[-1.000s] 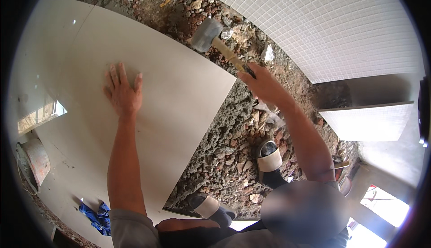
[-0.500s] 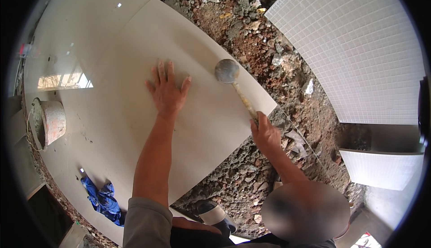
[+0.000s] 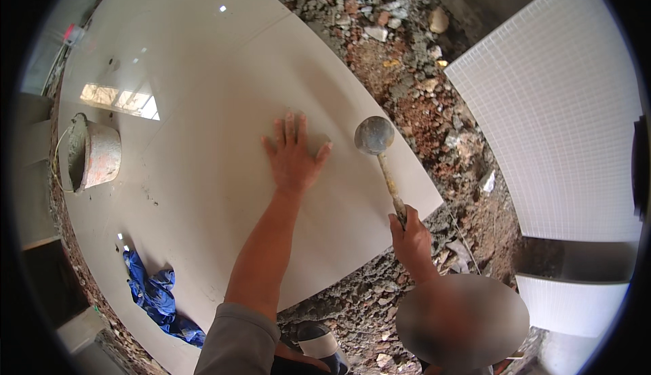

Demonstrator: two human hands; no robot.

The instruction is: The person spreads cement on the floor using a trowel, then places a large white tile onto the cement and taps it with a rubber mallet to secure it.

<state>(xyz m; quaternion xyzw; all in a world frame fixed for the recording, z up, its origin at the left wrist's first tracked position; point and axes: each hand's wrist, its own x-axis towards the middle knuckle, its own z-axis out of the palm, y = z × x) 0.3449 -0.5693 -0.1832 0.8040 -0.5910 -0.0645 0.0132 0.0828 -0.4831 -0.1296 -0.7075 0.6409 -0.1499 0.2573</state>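
While your left hand (image 3: pixel 293 161) lies flat with fingers spread, grasping nothing, on the large pale floor tile (image 3: pixel 203 192), your right hand (image 3: pixel 410 239) is clenched round the mallet (image 3: pixel 380 154) handle, its round head touching the tile near the edge by the rubble bed (image 3: pixel 420 104). Strike softly and squarely, feeling through your palm whether the tile seats evenly, and spare the edge.

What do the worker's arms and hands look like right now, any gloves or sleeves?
No gloves: both the left hand and right hand are bare. The left arm has a grey sleeve ending near the elbow, forearm uncovered. The right forearm shows no sleeve; a blurred patch hides its upper part.
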